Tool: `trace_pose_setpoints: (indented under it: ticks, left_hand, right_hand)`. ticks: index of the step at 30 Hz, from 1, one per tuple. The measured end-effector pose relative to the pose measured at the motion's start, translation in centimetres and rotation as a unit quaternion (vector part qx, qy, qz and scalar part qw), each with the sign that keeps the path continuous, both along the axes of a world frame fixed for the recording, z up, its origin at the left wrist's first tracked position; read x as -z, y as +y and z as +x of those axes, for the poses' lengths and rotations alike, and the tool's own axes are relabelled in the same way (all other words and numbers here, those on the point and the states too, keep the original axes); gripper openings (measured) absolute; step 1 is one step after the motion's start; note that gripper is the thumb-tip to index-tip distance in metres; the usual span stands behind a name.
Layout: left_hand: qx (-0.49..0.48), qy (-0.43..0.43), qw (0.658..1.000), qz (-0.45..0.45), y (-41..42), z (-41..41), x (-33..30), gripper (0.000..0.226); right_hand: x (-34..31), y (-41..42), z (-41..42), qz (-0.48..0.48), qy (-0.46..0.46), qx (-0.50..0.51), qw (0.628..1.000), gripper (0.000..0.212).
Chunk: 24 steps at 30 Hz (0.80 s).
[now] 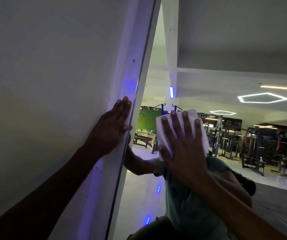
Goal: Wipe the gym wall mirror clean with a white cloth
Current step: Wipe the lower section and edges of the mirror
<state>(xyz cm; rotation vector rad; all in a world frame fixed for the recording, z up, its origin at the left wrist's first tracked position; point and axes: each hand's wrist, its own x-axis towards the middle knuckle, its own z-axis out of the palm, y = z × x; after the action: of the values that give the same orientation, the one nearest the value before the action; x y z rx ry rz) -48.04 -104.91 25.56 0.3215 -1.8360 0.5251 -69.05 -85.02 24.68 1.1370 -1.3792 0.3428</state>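
The wall mirror (225, 49) fills the right half of the view and reflects the gym and a person in a green shirt. A folded white cloth (189, 115) lies flat against the glass near the mirror's left edge. My right hand (184, 149) presses on the cloth with fingers straight and spread, covering most of it. My left hand (112, 129) rests flat on the white wall beside the mirror's metal edge strip (139, 94), fingers straight and pointing up.
The white wall (44, 75) takes up the left half. Reflected in the mirror are weight machines (253, 144), a bench (142, 140), a green wall panel and hexagonal ceiling lights (262, 97). Blue light spots show along the mirror's edge.
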Motion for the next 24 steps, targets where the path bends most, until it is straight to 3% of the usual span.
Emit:
trace_pose_setpoints:
  ticks: [5, 9, 14, 18, 21, 24]
  left_hand:
    - [0.008, -0.004, 1.000, -0.003, 0.0, 0.0, 0.0, 0.069]
    - [0.014, -0.008, 1.000, 0.002, 0.3, 0.1, -0.1, 0.071]
    - [0.046, -0.028, 0.999, 0.004, 0.1, 0.3, -0.3, 0.071]
    - [0.036, -0.029, 0.999, 0.023, 0.4, 0.7, -0.6, 0.076]
    - [0.033, -0.027, 0.999, 0.028, 0.7, 0.7, -0.5, 0.077]
    - [0.039, -0.021, 0.999, 0.022, 0.8, 0.6, -0.4, 0.076]
  right_hand:
    - [0.3, 5.9, -4.2, -0.089, -0.064, 0.034, 0.993, 0.074]
    - [-2.1, 2.0, -0.8, -0.160, -0.136, 0.030, 0.977, 0.078]
    - [-6.8, -7.4, 6.4, -0.054, -0.009, -0.062, 0.997, 0.073]
    - [-12.6, -7.4, 5.2, -0.033, 0.058, -0.078, 0.995, 0.065]
    - [-17.9, -5.0, 2.8, -0.055, 0.029, -0.048, 0.997, 0.065]
    - [-17.4, -5.6, 4.5, -0.063, 0.010, -0.038, 0.997, 0.068]
